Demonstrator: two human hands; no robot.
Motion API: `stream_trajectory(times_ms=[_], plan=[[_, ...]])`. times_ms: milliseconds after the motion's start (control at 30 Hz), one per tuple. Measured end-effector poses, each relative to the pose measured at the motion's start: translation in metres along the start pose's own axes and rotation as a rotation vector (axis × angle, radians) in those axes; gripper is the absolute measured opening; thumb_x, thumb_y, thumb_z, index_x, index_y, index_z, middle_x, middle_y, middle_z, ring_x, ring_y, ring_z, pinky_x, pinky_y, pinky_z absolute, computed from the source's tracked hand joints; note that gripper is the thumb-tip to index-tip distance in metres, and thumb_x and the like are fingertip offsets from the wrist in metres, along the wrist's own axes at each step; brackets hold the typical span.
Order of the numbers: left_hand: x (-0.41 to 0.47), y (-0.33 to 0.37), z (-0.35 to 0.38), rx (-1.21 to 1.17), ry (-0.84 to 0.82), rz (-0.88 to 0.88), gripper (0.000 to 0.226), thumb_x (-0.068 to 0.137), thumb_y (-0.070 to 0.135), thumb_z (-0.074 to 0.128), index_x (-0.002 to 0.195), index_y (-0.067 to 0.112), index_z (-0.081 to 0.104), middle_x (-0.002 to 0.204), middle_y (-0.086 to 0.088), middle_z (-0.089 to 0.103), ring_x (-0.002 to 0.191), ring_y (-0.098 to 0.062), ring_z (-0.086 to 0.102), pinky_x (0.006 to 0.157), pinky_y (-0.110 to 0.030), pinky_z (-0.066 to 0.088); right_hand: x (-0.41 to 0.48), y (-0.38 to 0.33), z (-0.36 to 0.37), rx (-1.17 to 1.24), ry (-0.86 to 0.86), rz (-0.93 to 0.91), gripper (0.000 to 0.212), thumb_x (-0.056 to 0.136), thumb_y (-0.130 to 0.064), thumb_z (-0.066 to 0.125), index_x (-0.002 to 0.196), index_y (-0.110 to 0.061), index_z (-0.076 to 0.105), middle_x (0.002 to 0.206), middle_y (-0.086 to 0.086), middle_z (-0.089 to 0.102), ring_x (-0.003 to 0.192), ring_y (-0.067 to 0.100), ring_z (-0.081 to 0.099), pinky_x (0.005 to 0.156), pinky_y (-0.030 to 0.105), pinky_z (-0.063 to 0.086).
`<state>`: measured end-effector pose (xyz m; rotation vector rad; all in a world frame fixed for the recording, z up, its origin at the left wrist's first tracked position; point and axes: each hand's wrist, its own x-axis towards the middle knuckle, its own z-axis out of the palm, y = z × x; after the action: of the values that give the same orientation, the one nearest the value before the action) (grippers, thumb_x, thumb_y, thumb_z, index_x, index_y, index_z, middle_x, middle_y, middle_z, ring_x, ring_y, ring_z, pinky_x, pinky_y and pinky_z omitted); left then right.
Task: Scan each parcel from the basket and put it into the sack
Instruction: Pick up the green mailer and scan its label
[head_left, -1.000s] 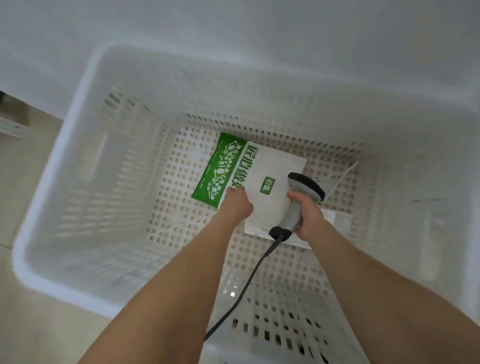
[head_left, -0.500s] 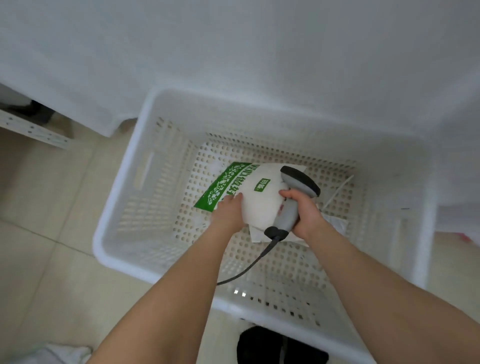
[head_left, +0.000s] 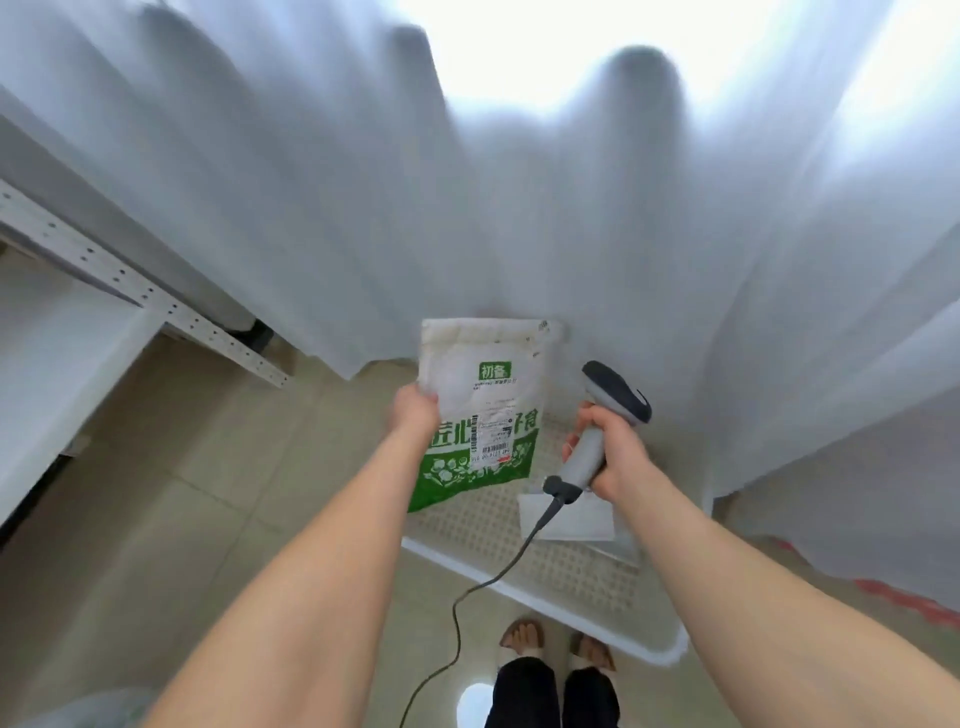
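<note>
1. Our left hand (head_left: 413, 415) pinches the left edge of a flat white-and-green plastic mailer parcel (head_left: 480, 410), fingers curled round that edge.
2. We hold the parcel upright in the air, above the far left part of the white perforated plastic basket (head_left: 571, 610), and it touches nothing but that hand.
3. The parcel's white end is up and its green printed band is down. A white shipping label with a barcode faces us across the lower half.
4. Our right hand (head_left: 618, 457) is clamped round the handle of a grey handheld barcode scanner with a dark head (head_left: 615, 389).
5. The scanner stands just right of the parcel, apart from it, with the head tilted up and to the far side.
6. A black cable (head_left: 458, 631) runs from the scanner's base, crosses the near rim of the basket and drops toward the near edge of the view.
7. Our two hands are apart, with the parcel between them.
8. A second flat white parcel (head_left: 571, 519) lies on the basket's floor, below the scanner's base.
9. The basket sits on a beige tiled floor (head_left: 156, 493), against a white hanging curtain (head_left: 467, 208).
10. A white perforated metal shelf frame (head_left: 145, 291) stands at the far left.
11. Our sandalled feet (head_left: 524, 636) stand just near the basket's rim.
</note>
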<state>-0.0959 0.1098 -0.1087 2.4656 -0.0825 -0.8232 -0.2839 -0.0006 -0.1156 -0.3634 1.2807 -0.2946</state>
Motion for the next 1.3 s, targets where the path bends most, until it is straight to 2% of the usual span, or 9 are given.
stream_trajectory(times_ms=[100,233,333,533,633,733,933,1067,1300], plan=[[-0.036,0.037,-0.054,-0.087,0.015,0.024,0.031,0.100,0.015,0.045,0.125,-0.001,0.055,0.119,-0.017,0.060,0.109,-0.033,0.056,0.090,-0.034,0.044,-0.059,-0.025,0.016,-0.033,0.002,-0.039,0.004,0.089,-0.010,0.062,0.091,-0.010,0.060,0.080,0.010,0.058,0.068,0.019,0.056,0.061,0.031,0.050],[-0.076,0.073,-0.114,-0.171,-0.028,0.082,0.031,0.098,0.012,0.049,0.124,-0.002,0.056,0.124,-0.018,0.060,0.113,-0.034,0.058,0.098,-0.041,0.047,-0.125,-0.055,0.039,-0.042,-0.052,-0.112,0.030,0.088,-0.013,0.065,0.117,-0.006,0.058,0.099,0.017,0.067,0.071,0.022,0.064,0.068,0.034,0.057],[-0.099,0.088,-0.153,-0.228,-0.109,0.148,0.031,0.099,0.011,0.048,0.126,-0.001,0.055,0.123,-0.017,0.061,0.113,-0.033,0.059,0.097,-0.041,0.048,-0.166,-0.070,0.052,0.008,-0.106,-0.144,0.026,0.089,-0.013,0.066,0.111,-0.007,0.056,0.100,0.016,0.068,0.069,0.021,0.066,0.055,0.031,0.057],[-0.141,0.081,-0.221,-0.566,-0.322,0.175,0.034,0.090,0.016,0.064,0.121,0.005,0.054,0.110,-0.014,0.068,0.096,-0.031,0.066,0.083,-0.047,0.054,-0.231,-0.061,0.075,0.022,-0.072,-0.238,0.007,0.088,-0.006,0.063,0.086,-0.007,0.057,0.070,0.007,0.059,0.058,0.013,0.055,0.056,0.026,0.047],[-0.161,0.055,-0.248,-0.446,-0.502,0.124,0.040,0.080,0.009,0.072,0.118,0.006,0.059,0.104,-0.012,0.071,0.094,-0.028,0.068,0.082,-0.043,0.055,-0.259,-0.044,0.087,0.032,-0.047,-0.281,0.008,0.087,-0.005,0.062,0.082,-0.006,0.055,0.066,0.007,0.055,0.054,0.014,0.051,0.055,0.026,0.047],[-0.173,0.034,-0.270,-0.281,-0.570,0.107,0.025,0.079,0.001,0.072,0.102,0.006,0.064,0.085,-0.006,0.074,0.071,-0.017,0.071,0.057,-0.027,0.056,-0.280,-0.026,0.099,0.049,-0.029,-0.323,0.008,0.085,-0.004,0.063,0.088,-0.007,0.055,0.066,0.008,0.054,0.054,0.016,0.051,0.053,0.027,0.047],[-0.187,0.015,-0.298,-0.464,-0.473,0.167,0.043,0.077,0.009,0.076,0.118,0.005,0.062,0.099,-0.010,0.073,0.091,-0.026,0.068,0.077,-0.038,0.054,-0.316,-0.010,0.112,0.114,-0.076,-0.359,0.026,0.083,-0.005,0.066,0.107,-0.006,0.055,0.070,0.008,0.058,0.057,0.018,0.055,0.052,0.028,0.050],[-0.203,-0.003,-0.308,-0.271,-0.586,0.143,0.036,0.079,0.007,0.075,0.112,0.013,0.065,0.110,-0.007,0.072,0.101,-0.024,0.067,0.090,-0.046,0.051,-0.333,-0.012,0.112,0.116,-0.113,-0.363,0.031,0.082,-0.007,0.066,0.111,-0.006,0.054,0.080,0.010,0.062,0.064,0.020,0.059,0.060,0.030,0.054],[-0.224,0.003,-0.299,-0.425,-0.160,0.191,0.020,0.089,0.001,0.063,0.107,0.009,0.061,0.112,-0.010,0.066,0.101,-0.025,0.062,0.093,-0.040,0.050,-0.354,-0.011,0.094,-0.021,-0.162,-0.400,0.014,0.088,-0.004,0.061,0.099,-0.007,0.052,0.080,0.010,0.063,0.062,0.017,0.059,0.055,0.028,0.052]])
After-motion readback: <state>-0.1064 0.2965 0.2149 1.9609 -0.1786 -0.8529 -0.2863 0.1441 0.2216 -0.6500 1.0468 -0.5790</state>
